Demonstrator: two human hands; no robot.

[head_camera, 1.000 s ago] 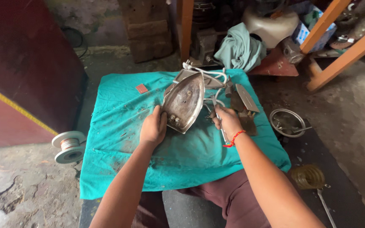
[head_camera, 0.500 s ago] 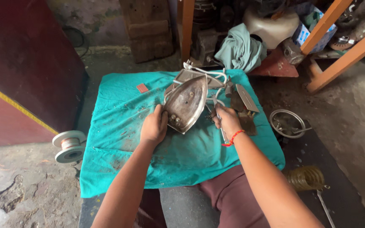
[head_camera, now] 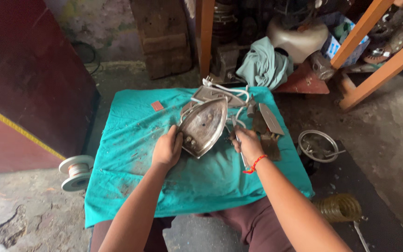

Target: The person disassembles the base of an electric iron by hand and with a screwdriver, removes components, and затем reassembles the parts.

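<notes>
A metal iron soleplate [head_camera: 204,126], pointed and tarnished, is tilted up on a teal cloth [head_camera: 131,135] that covers a low table. My left hand [head_camera: 166,149] grips its wide lower-left edge. My right hand [head_camera: 247,144], with a red thread at the wrist, is closed around a thin tool [head_camera: 241,154] like a screwdriver, right of the plate. Behind the plate lie another iron part [head_camera: 213,94] and white wires [head_camera: 239,105].
Flat metal pieces [head_camera: 270,119] lie on the cloth's right side, a small red chip [head_camera: 157,106] at its far left. On the floor are a wire spool [head_camera: 76,172], a round metal dish [head_camera: 318,145] and a brass coil [head_camera: 339,207]. Orange wooden beams [head_camera: 374,51] and clutter stand behind.
The soleplate has shifted slightly in my hands, and the view has moved a little. Both hands keep their holds.
</notes>
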